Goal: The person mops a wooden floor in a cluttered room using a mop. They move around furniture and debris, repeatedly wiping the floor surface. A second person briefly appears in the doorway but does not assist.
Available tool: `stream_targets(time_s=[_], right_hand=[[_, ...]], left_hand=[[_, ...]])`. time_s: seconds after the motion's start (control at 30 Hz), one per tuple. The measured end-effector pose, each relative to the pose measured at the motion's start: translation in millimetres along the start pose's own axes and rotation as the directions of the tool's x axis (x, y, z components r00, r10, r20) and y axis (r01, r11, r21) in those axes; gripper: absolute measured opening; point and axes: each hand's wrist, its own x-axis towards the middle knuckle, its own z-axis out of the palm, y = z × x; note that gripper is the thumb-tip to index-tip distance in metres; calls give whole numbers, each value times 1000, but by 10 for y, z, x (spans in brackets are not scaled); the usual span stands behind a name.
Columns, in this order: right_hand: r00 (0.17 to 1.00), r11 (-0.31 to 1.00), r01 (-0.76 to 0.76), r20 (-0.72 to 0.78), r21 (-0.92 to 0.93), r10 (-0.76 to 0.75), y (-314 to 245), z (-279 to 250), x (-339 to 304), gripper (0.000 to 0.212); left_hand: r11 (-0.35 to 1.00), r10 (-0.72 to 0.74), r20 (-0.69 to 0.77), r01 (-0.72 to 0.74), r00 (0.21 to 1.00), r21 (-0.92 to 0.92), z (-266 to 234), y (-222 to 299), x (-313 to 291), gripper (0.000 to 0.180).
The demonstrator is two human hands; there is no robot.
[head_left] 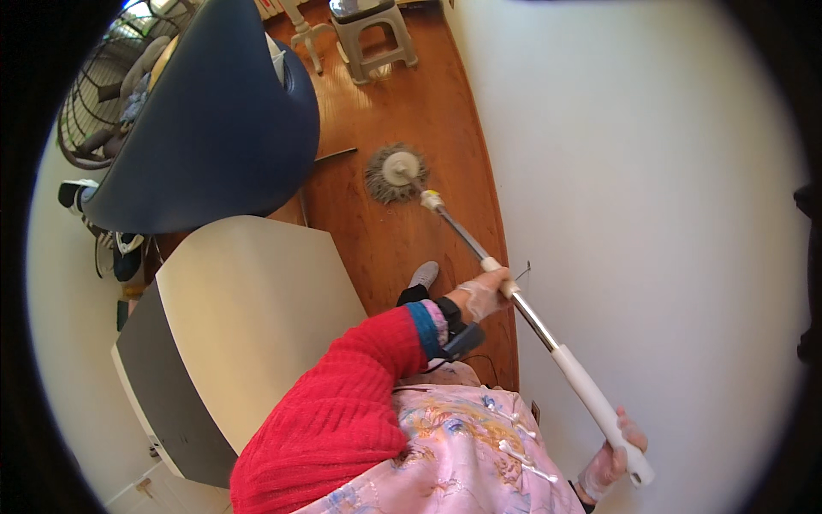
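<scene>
A mop [535, 324] with a steel pole and white grip runs from the lower right toward the upper middle. Its round grey string head [396, 173] lies on the wooden floor, a white disc at its centre. My left hand [485, 294], in a thin clear glove, is closed round the pole near its middle joint. Lower down, my right hand [610, 461], also in a clear glove, wraps the white grip close to its end. A red knitted sleeve covers my left arm.
The white wall [651, 214] runs along the right, close to the pole. On the left stand a dark blue chair [223, 120] and a pale-topped table [257, 291]. A plastic stool [374, 43] stands at the far end. A thin dark bar [336, 154] lies beside the chair.
</scene>
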Motion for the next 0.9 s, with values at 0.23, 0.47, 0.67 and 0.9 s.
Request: stream_targets(time_s=[0.23,0.47,0.67,0.9], right_hand=[[989,989,-22,-151,-149,-1,114,-61,-292,36],[999,998,-35,6,-53,35,392,402,115,34],[984,989,-145,107,24,142,544,705,313,31],[975,968,-216,84,131,206,623,531,205,32]], left_hand=[[849,92,-43,-55,995,525,532,-293,573,30],[834,229,49,-222,972,505,221,450,586,27],[938,188,-73,-158,979,309,-244,955,200,20],[993,115,-183,-112,976,26,-594,754,-109,30]])
